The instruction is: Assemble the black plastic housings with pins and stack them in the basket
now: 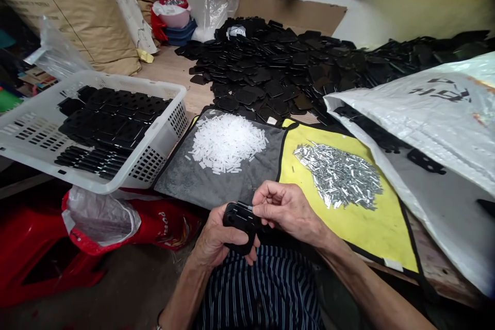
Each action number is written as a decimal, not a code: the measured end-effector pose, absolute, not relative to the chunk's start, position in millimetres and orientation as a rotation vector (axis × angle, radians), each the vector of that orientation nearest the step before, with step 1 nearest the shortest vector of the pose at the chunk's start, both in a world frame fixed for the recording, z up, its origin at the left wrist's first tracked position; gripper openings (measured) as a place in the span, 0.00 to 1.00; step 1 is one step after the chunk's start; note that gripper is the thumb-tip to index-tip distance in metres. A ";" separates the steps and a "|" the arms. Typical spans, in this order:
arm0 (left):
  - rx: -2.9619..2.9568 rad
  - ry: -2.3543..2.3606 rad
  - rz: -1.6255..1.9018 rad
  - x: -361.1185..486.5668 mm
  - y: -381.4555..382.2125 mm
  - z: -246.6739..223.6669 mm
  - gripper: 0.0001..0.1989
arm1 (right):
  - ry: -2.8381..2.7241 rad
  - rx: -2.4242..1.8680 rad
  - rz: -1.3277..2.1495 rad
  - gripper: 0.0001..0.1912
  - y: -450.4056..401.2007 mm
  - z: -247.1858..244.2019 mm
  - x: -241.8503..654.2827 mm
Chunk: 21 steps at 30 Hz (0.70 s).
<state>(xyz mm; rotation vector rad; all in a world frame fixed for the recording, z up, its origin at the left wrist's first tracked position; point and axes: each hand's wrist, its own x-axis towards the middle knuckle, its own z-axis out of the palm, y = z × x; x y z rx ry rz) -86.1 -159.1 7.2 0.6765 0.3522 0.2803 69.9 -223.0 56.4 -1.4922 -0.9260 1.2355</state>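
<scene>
- Left hand (216,240): curled, gripping black plate (237,218).
- Right hand (288,207): pinched shut on pin (247,208), at plate's 1 o'clock edge.
- Silver pins (338,175): heap on yellow mat (386,227), 2 o'clock from right hand.

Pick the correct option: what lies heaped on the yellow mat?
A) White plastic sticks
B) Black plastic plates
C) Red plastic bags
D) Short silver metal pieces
D: the yellow mat holds a heap of short silver metal pieces, while the white pieces lie on the grey cloth.
</scene>
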 end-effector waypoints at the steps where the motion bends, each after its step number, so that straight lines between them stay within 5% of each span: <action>1: 0.697 0.365 0.276 -85.8 -159.4 7.8 0.12 | -1.041 -1.534 1.089 0.03 -225.5 55.0 67.3; 6: 0.739 0.407 0.264 -82.7 -161.0 9.4 0.12 | -1.641 -1.456 0.363 0.11 -232.8 43.6 58.7; 15: 0.588 0.275 0.074 -80.8 -161.2 13.9 0.17 | -1.331 -1.304 1.193 0.07 -228.6 55.8 90.0; 21: 0.443 0.181 -0.077 -82.4 -176.3 11.3 0.19 | -1.657 -1.224 0.983 0.12 -239.2 53.7 88.3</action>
